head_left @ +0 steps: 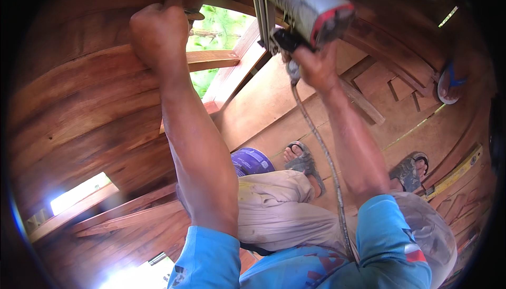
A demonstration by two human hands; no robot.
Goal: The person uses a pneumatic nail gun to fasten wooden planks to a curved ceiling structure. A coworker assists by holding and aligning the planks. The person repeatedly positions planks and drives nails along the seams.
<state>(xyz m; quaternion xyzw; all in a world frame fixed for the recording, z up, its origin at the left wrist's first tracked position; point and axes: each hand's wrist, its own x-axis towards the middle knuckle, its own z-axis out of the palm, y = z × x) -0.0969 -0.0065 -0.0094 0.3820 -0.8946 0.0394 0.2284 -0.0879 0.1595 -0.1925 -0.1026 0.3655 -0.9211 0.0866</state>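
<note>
My right hand [316, 67] grips a silver and black pneumatic nail gun [300, 7] with a red-rimmed end, raised at the top centre against the dark woodwork. A hose [316, 136] runs down from it past my body. My left hand [158, 33] is raised at the plank wall [84, 88] beside an opening with greenery behind it. Its fingers are curled, and a small dark piece shows just behind them; what exactly they hold is hidden. A wooden crosspiece [216, 58] spans the opening beside my left wrist.
My sandalled feet [300, 160] stand on board flooring [263, 115] beside a purple bucket [247, 160]. Loose wood offcuts [363, 107] lie at the right. A yellow level [456, 170] lies farther right. Another person's foot in a blue-strapped flip-flop [450, 86] shows at the right edge.
</note>
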